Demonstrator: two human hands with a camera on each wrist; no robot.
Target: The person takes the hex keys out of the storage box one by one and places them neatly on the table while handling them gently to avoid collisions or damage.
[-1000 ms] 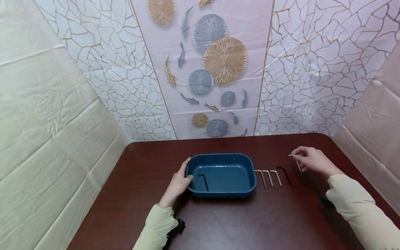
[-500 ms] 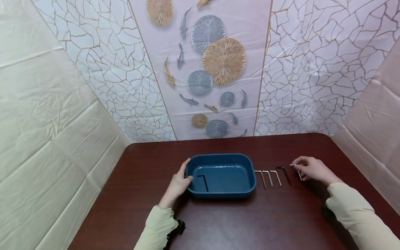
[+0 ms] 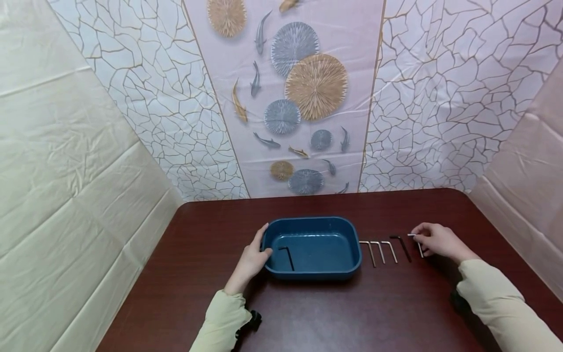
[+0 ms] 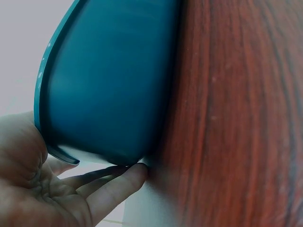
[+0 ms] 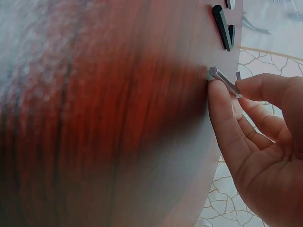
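Observation:
In the head view, my right hand pinches a silver hex key between thumb and fingers, low over the table at the right end of a row of hex keys. The right wrist view shows that key with its hexagonal end close to the wood. Just left of it lies a black hex key. My left hand grips the left end of a blue rectangular tray, thumb over the rim and fingers against its outer wall. Inside the tray is another black hex key.
Three metallic hex keys lie side by side between the tray and the black key, the leftmost right at the tray's edge. All stand on a dark red wooden table. A patterned cloth wall rises behind its far edge.
My right hand has brought the silver hex key nearer to me and down beside the row on the table. The left hand and the tray have stayed in place.

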